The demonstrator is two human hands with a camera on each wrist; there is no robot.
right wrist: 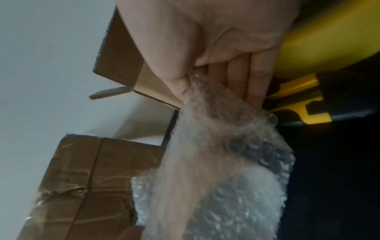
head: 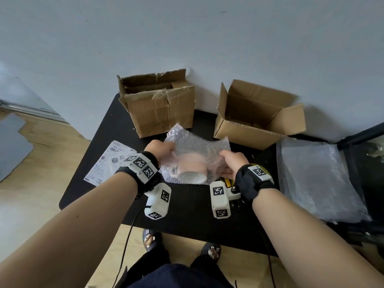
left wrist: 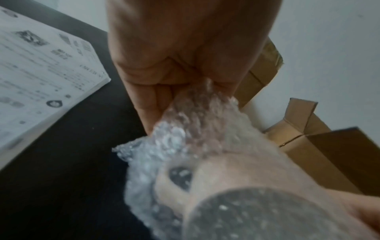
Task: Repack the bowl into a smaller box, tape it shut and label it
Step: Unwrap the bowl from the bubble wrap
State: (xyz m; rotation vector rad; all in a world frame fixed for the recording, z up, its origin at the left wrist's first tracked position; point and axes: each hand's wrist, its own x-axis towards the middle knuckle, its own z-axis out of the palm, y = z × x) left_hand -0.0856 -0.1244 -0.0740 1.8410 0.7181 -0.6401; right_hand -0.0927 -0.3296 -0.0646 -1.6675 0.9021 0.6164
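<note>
You held the pink ceramic bowl (head: 192, 166) inside the clear bubble-wrap sheet (head: 197, 142) above the black table's (head: 99, 146) middle, left hand (head: 159, 149) and right hand (head: 232, 161) each pinching an edge (firmly). Overlap those edges fully before boxing.

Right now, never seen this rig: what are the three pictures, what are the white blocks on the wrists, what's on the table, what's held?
No robot: a person with cameras in white marker-covered blocks strapped to each wrist, plus a head camera. The wide picture is from the head; the other two look along each hand. The left hand and right hand each pinch the bubble wrap around a pink bowl. On the black table: a worn box, an open box, a printed label, more wrap sheets.
</note>
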